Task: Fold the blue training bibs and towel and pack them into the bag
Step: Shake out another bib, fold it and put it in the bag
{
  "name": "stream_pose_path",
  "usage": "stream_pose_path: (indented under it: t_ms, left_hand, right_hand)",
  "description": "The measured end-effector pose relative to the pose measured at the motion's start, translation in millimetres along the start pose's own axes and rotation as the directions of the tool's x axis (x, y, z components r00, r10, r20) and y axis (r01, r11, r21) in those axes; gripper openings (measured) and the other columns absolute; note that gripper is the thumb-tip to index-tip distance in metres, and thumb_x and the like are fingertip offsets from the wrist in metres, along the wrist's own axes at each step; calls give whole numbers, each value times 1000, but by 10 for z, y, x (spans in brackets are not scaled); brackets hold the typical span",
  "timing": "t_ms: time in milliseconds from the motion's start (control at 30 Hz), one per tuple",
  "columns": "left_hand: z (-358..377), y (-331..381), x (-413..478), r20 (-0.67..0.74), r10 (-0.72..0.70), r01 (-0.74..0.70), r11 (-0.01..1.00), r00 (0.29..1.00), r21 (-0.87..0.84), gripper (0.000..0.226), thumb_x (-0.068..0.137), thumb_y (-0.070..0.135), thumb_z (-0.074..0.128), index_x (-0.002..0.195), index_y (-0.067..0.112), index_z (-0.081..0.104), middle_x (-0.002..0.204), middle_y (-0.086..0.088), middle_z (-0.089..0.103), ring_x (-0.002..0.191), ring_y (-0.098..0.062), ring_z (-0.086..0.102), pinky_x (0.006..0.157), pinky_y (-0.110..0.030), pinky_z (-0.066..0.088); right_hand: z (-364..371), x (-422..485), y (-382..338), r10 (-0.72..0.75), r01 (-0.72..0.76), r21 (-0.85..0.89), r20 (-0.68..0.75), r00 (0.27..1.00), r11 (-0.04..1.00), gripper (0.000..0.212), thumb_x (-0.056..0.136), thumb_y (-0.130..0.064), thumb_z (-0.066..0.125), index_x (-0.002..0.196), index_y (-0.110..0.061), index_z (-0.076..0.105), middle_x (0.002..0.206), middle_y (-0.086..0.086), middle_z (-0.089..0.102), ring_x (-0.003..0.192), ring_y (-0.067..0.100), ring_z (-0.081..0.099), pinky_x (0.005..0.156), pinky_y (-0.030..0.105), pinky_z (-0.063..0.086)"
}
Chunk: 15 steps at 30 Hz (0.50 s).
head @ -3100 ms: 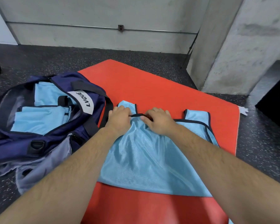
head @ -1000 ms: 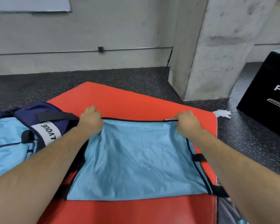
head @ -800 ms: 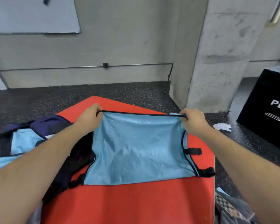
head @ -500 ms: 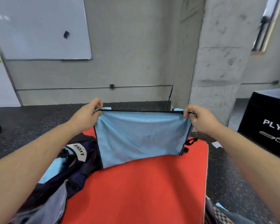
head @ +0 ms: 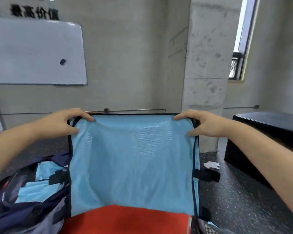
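Blue bib (head: 132,162) hangs over the mat (head: 125,220), beside the bag (head: 29,215) at its left edge, because we pinch its top corners in left hand (head: 63,124) and right hand (head: 207,126), likely squaring it for folding.

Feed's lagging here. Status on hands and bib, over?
Holding: left hand, right hand pinch bib top corners. Hangs over red mat. Open bag lower left, path clear.

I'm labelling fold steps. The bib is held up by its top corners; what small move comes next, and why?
Probably bring the hands together to halve the bib: left hand and right hand each pinch a top corner; it hangs flat beside the open bag.
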<state>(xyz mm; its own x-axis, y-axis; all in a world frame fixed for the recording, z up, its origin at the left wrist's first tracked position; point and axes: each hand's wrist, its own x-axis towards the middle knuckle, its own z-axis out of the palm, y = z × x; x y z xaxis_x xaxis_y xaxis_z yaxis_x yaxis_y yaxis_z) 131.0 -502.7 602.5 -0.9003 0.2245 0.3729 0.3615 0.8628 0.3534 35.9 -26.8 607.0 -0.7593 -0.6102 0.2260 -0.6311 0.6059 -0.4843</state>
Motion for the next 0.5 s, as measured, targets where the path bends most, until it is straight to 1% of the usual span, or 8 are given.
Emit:
stream_pose_path:
  t_ms: [67,133,167,233,300,367,433,500]
  left_hand:
    - [7,-89,-21,97,-43,40,999,994,32,59,70,18,66,117,54,63,124,29,59,101,1,59,91,-21,45]
    - [85,-180,-1,140,-79,73,996,987,42,58,74,16,68,118,54,63,125,32,56,115,6,52,98,-25,40]
    - [154,-222,17,147,-94,90,995,985,33,55,79,11,69,116,52,65,122,33,57,116,8,49,96,-20,36]
    - [334,-312,102,96,-139,137,990,986,36,49,86,6,66,108,51,69,101,25,62,101,1,49,84,-13,33]
    - [517,-438,247,-16,-178,179,982,984,65,44,89,9,61,97,51,73,79,17,60,85,-6,47,79,-19,36]
    - [642,-545,426,-97,-238,248,962,966,116,40,89,14,57,88,50,75,81,16,67,84,-6,55,87,-28,44]
    - [713,-597,644,-141,-287,308,939,947,156,38,86,10,53,78,42,72,92,12,72,90,-12,62,86,-28,47]
    - [788,-543,839,-248,-322,366,917,914,157,34,82,1,49,72,31,62,86,6,69,89,-23,63,73,-30,44]
  right_hand:
    - [2,-4,6,31,-27,-51,63,998,998,69,83,-9,75,130,-54,54,135,-28,49,122,-3,48,103,22,38]
    - [56,31,49,68,-60,-74,115,991,995,65,86,-13,74,129,-57,53,135,-32,47,122,-5,45,103,22,34]
    - [108,71,81,85,-75,-82,115,990,994,57,89,-17,72,127,-57,55,133,-34,47,122,-5,45,103,22,31]
    - [263,188,157,105,-101,-66,67,992,993,36,97,-25,63,124,-49,62,127,-34,51,120,-3,45,102,21,29]
    - [469,349,278,149,-149,-10,-20,989,989,25,102,-24,56,117,-38,69,121,-25,59,114,1,51,100,21,35]
    - [673,556,407,187,-198,-59,-157,970,978,21,102,-22,54,107,-35,70,106,-15,64,99,5,53,95,26,41]
    - [788,798,534,173,-257,-221,-338,925,941,29,100,-23,52,104,-50,58,96,-9,61,93,13,46,88,33,38]
    - [827,985,607,187,-317,-257,-427,885,913,50,93,-15,50,121,-56,45,107,-5,64,101,23,51,82,34,38]
